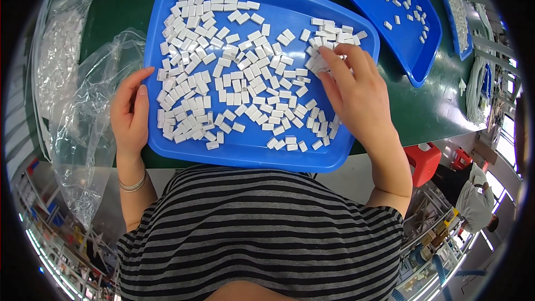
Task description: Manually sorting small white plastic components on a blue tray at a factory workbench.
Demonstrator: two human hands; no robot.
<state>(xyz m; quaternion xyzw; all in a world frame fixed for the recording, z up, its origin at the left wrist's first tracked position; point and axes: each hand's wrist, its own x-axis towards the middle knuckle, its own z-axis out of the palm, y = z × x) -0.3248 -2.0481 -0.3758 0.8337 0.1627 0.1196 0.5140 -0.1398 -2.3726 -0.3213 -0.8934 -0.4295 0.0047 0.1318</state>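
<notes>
Many small white rectangular plastic pieces (253, 72) lie loose in a blue tray (245, 159), thickest along its left side. My left hand (131, 114) holds the tray's left rim, with thumb and index finger curled at the edge. Over the tray's right part, my right hand (359, 92) bends its thumb and fingers down into a cluster of white pieces (337, 32). White pieces show between the fingertips; whether any are pinched is hard to see, since the hand covers part of the cluster.
Another blue tray (415, 69) with scattered white pieces stands at the far right, and a further blue tray (467, 44) lies beyond it. A clear plastic bag (92, 106) spreads on the green table (120, 0) at left. A red stool (422, 163) and another person (473, 200) are at right.
</notes>
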